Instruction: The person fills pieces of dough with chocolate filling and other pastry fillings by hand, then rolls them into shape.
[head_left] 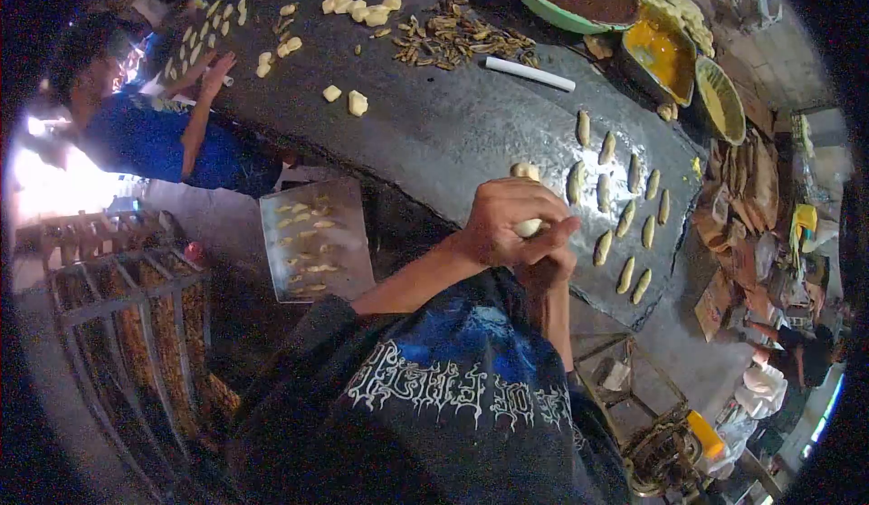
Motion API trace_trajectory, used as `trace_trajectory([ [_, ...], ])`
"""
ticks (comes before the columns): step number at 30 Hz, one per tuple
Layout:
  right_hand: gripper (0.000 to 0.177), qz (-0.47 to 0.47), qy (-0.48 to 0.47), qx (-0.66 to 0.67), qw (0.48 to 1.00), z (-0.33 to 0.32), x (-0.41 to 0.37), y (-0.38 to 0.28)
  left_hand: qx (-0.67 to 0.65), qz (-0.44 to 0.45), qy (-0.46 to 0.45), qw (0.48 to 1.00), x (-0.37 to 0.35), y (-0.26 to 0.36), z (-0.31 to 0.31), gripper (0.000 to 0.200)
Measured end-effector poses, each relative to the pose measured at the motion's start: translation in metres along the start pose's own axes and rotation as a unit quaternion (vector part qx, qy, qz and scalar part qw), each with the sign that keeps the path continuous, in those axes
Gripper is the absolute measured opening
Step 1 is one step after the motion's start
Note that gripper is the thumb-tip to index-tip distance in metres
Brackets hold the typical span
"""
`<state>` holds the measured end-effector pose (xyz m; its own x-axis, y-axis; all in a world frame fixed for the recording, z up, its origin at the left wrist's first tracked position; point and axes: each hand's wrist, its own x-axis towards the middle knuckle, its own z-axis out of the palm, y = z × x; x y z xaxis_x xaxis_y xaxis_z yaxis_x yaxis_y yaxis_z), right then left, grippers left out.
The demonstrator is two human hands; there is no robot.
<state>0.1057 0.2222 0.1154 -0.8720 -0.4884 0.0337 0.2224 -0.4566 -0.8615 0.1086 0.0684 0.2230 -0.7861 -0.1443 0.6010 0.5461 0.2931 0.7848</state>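
My left hand (511, 220) is closed round a pale piece of dough (528, 227), which shows between the thumb and the curled fingers. Just below and pressed against it is my right hand (547, 268), its fingers bent in at the same dough and partly hidden. Both hands are over the near edge of the dark table (425, 134). Right behind my left hand lies another dough lump (525, 171). To the right, several finger-shaped dough rolls (604, 193) lie in rough rows on the table.
A white rolling stick (529, 73) lies near a pile of brown strips (462, 36). Basins (579, 23) and a yellow-smeared tray (659, 52) line the far side. Left, a co-worker (181, 138) works beside a metal tray (317, 242); a metal rack (127, 297) stands below.
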Motion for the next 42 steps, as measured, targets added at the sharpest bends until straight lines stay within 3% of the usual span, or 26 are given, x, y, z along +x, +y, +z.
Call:
trace_trajectory([
  [1,0.034,0.012,-0.045,0.148,0.988,0.004,0.001,-0.004,-0.012,-0.009,0.002,1.0,-0.002,0.0,0.002,0.019],
  [3,0.034,0.051,-0.097,0.301,0.947,0.013,0.006,-0.019,-0.019,-0.03,0.005,0.999,-0.007,-0.004,0.003,0.02],
  [6,0.033,0.103,-0.077,0.331,0.935,0.031,0.016,-0.041,-0.02,-0.046,-0.005,0.999,-0.018,-0.022,0.0,0.02],
  [9,0.034,0.127,0.038,0.364,0.922,0.002,0.008,0.02,-0.047,-0.021,-0.043,0.998,-0.027,-0.055,-0.005,0.021],
  [11,0.033,0.208,0.175,0.253,0.929,0.012,0.017,0.014,-0.051,0.033,-0.089,0.994,-0.023,-0.082,-0.01,0.025],
  [12,0.033,0.235,0.199,0.202,0.93,0.025,0.026,-0.007,-0.034,0.025,-0.088,0.995,-0.019,-0.084,-0.012,0.025],
  [14,0.032,0.251,0.166,0.156,0.941,0.037,0.049,-0.036,-0.003,0.014,-0.087,0.996,-0.015,-0.085,-0.01,0.027],
  [15,0.034,0.222,0.076,0.141,0.962,0.031,0.066,-0.053,0.044,-0.034,-0.077,0.995,-0.019,-0.093,-0.004,0.033],
  [17,0.041,0.141,-0.099,0.12,0.978,0.021,0.099,-0.088,0.039,-0.024,0.063,0.997,0.017,-0.057,-0.01,0.042],
  [19,0.046,0.115,-0.095,-0.073,0.986,0.017,0.149,-0.138,0.045,-0.067,0.127,0.989,0.031,-0.042,-0.02,0.05],
  [21,0.051,0.06,-0.06,-0.287,0.954,0.004,0.21,-0.166,0.082,-0.099,0.092,0.987,0.029,-0.055,-0.049,0.057],
  [24,0.043,0.008,-0.021,-0.501,0.865,-0.027,0.308,-0.181,0.076,-0.293,-0.007,0.953,0.004,-0.099,-0.047,0.065],
  [25,0.039,-0.009,-0.044,-0.606,0.794,-0.034,0.336,-0.169,0.088,-0.298,-0.053,0.949,-0.011,-0.103,-0.034,0.065],
  [27,0.03,-0.096,-0.077,-0.775,0.619,-0.052,0.372,-0.148,0.13,-0.253,-0.154,0.946,-0.024,-0.118,0.005,0.064],
  [30,0.025,-0.192,-0.11,-0.868,0.444,-0.075,0.384,-0.108,0.087,-0.137,-0.253,0.954,-0.044,-0.13,0.063,0.055],
  [31,0.024,-0.097,-0.157,-0.879,0.439,-0.078,0.385,-0.103,0.053,-0.11,-0.265,0.957,-0.046,-0.133,0.074,0.049],
  [32,0.023,-0.039,-0.243,-0.905,0.347,-0.09,0.396,-0.106,0.046,-0.149,-0.312,0.937,-0.042,-0.136,0.089,0.039],
  [33,0.024,-0.043,-0.257,-0.901,0.347,-0.106,0.405,-0.1,-0.002,-0.139,-0.315,0.939,-0.065,-0.171,0.105,0.032],
  [34,0.027,-0.06,-0.231,-0.886,0.397,-0.126,0.403,-0.105,-0.109,-0.202,-0.256,0.939,-0.076,-0.177,0.116,0.028],
  [36,0.036,-0.082,-0.138,-0.813,0.56,-0.176,0.408,-0.115,-0.335,-0.287,-0.105,0.891,-0.098,-0.19,0.14,0.02],
  [39,0.052,-0.013,-0.023,-0.489,0.872,-0.228,0.409,-0.119,-0.118,-0.225,-0.101,0.962,-0.087,-0.193,0.142,0.017],
  [40,0.051,0.067,-0.012,-0.351,0.934,-0.212,0.396,-0.127,-0.062,-0.193,-0.113,0.973,-0.075,-0.18,0.13,0.018],
  [41,0.051,0.142,0.021,-0.208,0.968,-0.206,0.385,-0.133,-0.067,-0.282,-0.054,0.955,-0.07,-0.17,0.109,0.019],
  [42,0.049,0.144,-0.02,-0.076,0.987,-0.206,0.369,-0.129,-0.037,-0.326,-0.037,0.944,-0.057,-0.157,0.066,0.021],
])
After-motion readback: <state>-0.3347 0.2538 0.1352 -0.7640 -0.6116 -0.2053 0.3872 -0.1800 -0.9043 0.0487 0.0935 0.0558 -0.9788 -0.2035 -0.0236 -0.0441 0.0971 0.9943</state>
